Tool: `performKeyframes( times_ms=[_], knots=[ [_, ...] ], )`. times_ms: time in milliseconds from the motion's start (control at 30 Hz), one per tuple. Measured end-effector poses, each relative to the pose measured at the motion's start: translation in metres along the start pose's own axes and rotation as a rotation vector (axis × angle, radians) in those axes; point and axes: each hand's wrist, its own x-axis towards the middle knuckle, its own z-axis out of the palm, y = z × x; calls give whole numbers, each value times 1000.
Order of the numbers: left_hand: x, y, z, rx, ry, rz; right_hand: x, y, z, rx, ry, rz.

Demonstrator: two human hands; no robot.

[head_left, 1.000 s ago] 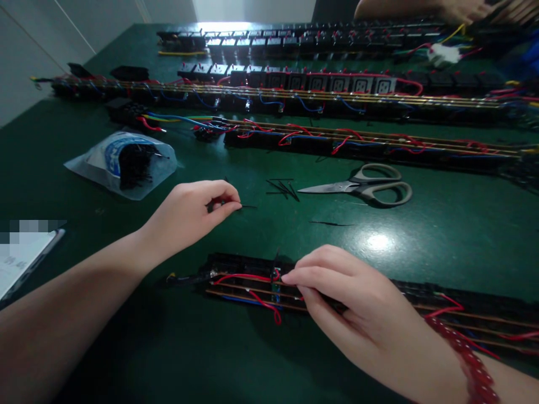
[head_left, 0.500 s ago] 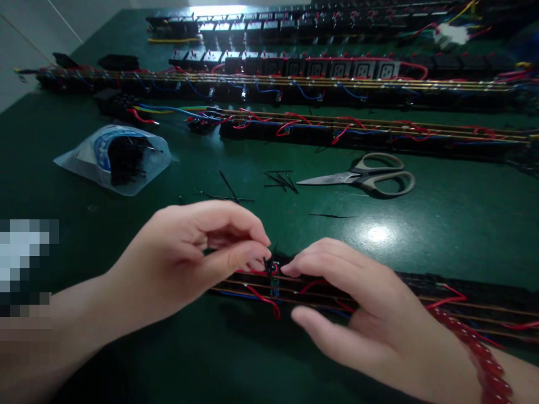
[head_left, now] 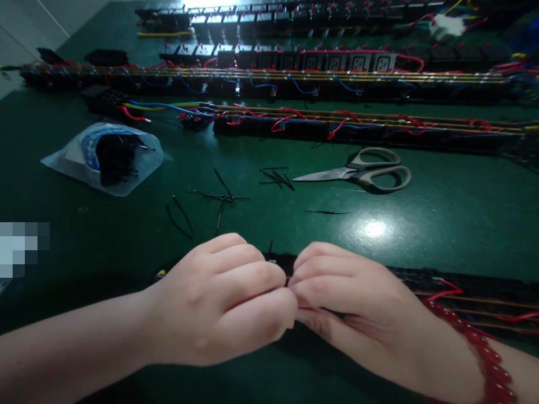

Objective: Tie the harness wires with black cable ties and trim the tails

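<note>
My left hand (head_left: 219,303) and my right hand (head_left: 357,308) meet, fingers closed, over the nearest long black strip (head_left: 484,303), which carries copper-coloured bars and red wires. Both hands are pinched together at the fingertips, and whatever lies between them is hidden. Just behind the fingers, a thin black cable-tie end (head_left: 272,245) pokes up from the strip. A bracelet of red beads (head_left: 488,353) circles my right wrist. My knuckles cover the middle of the strip.
Scissors (head_left: 357,171) lie on the green table beyond my hands. Loose black cable ties (head_left: 225,196) are scattered left of them. Farther left rests an open plastic bag (head_left: 69,160) of black ties. More wired strips (head_left: 357,126) stretch across the back.
My left hand has turned knuckles-up and moved right and down over the strip. My right hand's spread thumb and fingers have closed, and both hands' fingertips now meet.
</note>
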Motion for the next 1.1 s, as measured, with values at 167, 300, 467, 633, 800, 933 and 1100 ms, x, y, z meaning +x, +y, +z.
performKeyframes(
  times_ms=[167, 300, 467, 633, 800, 933, 1100],
  knots=[
    [2, -4, 1, 18, -135, -194, -2, -1, -3, 30, 139, 128],
    [2, -4, 2, -10, -217, -254, -2, -3, -3, 74, 186, 216],
    [3, -7, 2, -57, -245, -262, -4, -3, -1, 98, 214, 342],
    [4, -12, 0, -67, -265, -255, -2, -1, -1, 255, 253, 444],
    [2, -13, -1, -45, -296, -236, 2, 0, -1, 332, 284, 495],
    [1, -12, 0, -26, -308, -223, 0, 3, 0, 313, 289, 489],
    [2, -12, 1, -11, -294, -226, -2, 6, 2, 177, 274, 467]
  ],
)
